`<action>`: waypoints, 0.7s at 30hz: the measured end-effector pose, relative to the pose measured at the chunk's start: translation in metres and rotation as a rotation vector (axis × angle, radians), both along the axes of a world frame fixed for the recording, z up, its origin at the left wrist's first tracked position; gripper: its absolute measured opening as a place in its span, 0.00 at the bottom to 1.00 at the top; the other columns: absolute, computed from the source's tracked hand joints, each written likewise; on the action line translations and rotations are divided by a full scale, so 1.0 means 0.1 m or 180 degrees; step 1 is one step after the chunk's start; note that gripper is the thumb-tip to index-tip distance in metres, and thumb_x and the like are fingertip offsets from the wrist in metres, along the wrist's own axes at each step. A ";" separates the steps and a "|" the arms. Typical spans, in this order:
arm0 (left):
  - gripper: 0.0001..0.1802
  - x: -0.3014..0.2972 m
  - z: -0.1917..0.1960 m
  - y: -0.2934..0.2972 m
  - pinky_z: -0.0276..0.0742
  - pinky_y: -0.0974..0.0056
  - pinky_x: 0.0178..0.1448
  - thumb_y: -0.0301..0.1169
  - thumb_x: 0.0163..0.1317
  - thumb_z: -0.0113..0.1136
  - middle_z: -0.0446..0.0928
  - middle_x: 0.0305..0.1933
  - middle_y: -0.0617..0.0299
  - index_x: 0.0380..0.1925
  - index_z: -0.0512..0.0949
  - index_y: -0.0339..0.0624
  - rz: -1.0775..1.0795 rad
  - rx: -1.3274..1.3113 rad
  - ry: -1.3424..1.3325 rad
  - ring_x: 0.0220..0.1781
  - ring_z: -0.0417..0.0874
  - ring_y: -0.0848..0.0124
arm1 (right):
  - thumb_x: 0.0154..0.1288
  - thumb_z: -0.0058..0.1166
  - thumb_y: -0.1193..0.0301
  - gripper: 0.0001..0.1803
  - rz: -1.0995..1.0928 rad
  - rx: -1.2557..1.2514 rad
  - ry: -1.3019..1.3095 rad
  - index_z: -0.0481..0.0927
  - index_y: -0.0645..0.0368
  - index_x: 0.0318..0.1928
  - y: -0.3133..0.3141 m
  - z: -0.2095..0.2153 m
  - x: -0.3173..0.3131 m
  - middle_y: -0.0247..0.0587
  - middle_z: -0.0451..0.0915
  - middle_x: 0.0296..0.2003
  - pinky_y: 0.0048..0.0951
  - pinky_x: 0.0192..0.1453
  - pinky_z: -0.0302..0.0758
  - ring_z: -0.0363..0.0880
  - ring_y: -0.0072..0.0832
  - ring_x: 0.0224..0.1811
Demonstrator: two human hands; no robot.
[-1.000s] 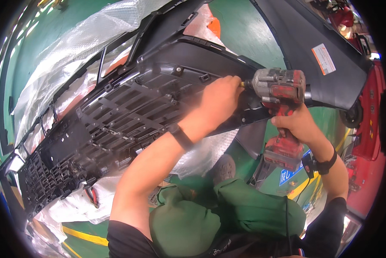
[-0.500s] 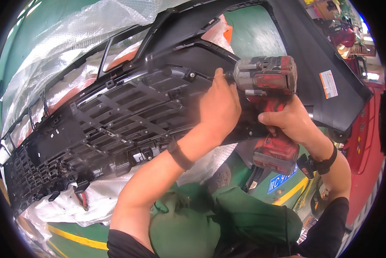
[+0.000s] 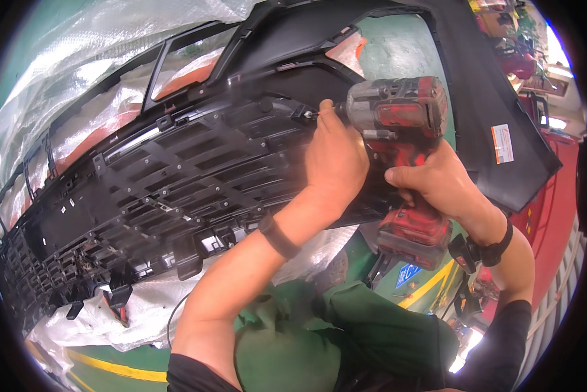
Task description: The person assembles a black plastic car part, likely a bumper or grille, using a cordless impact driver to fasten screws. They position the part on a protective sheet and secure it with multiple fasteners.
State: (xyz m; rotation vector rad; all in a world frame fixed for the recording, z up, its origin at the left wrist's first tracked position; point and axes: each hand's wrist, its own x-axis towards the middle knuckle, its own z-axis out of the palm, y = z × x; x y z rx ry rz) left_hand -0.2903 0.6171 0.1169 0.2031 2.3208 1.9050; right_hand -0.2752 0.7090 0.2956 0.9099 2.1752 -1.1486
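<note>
Green floor point(image 3: 143, 356) beneath, marked with a yellow line point(image 3: 120, 368), with clear bubble wrap point(image 3: 91, 114) spread under and behind the work. Over that, spanning most of the view, a large black panel point(image 3: 205, 153), apparently back side up, slatted towards the left, with a white label point(image 3: 502, 145) near the right end. Off at the right edge, red bodywork point(image 3: 558, 196).

Gripped in the right hand point(image 3: 434, 179): a red-and-grey impact driver point(image 3: 398, 111), raised over the panel, battery downward and nose pointing left. Fingers wrapped about the handle, one of them near the trigger. Up beside the nose, the left hand point(image 3: 339, 157), with fingers bent close together; cannot tell whether pinching the bit, a screw or nothing. Just left of those fingers, a bright fastener point(image 3: 308, 114) on the panel; cannot tell whether touching the bit.

Judging by this pose, in the midst of seating the bit or driving a fastener; no telling between tightening and loosening. Probably calling next for a straight, square push onto the head, guided by the left hand, then for fingers clear of the spin before squeezing the trigger. Worth guarding against slipping off and scuffing the plastic.
</note>
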 end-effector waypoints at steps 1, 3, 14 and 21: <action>0.30 0.00 0.00 -0.01 0.80 0.40 0.52 0.20 0.68 0.54 0.80 0.49 0.32 0.68 0.58 0.24 -0.0030 0.0013 -0.0068 0.50 0.84 0.35 | 0.61 0.66 0.78 0.17 0.0024 0.0040 0.0022 0.81 0.68 0.50 -0.03 -0.01 0.00 0.32 0.79 0.24 0.27 0.27 0.72 0.75 0.19 0.21; 0.30 0.00 0.00 -0.02 0.80 0.41 0.52 0.20 0.68 0.54 0.80 0.49 0.32 0.68 0.58 0.24 -0.0094 0.0050 -0.0197 0.50 0.83 0.35 | 0.62 0.66 0.78 0.17 0.0011 0.0064 0.0065 0.81 0.68 0.50 -0.06 -0.01 -0.01 0.32 0.79 0.24 0.26 0.27 0.72 0.75 0.19 0.21; 0.31 -0.04 0.00 -0.06 0.81 0.40 0.53 0.27 0.72 0.56 0.77 0.54 0.28 0.68 0.57 0.21 -0.0194 0.0179 -0.0215 0.51 0.83 0.34 | 0.63 0.65 0.78 0.17 -0.0013 0.0113 0.0047 0.80 0.68 0.52 -0.10 -0.02 -0.03 0.33 0.80 0.26 0.27 0.27 0.72 0.75 0.19 0.22; 0.30 -0.04 -0.02 -0.05 0.80 0.38 0.54 0.24 0.71 0.55 0.78 0.52 0.25 0.68 0.57 0.22 -0.0100 0.0311 -0.0228 0.50 0.83 0.31 | 0.60 0.65 0.78 0.20 0.0752 0.0672 0.0209 0.83 0.65 0.55 -0.07 0.01 -0.09 0.36 0.84 0.32 0.31 0.39 0.78 0.80 0.24 0.30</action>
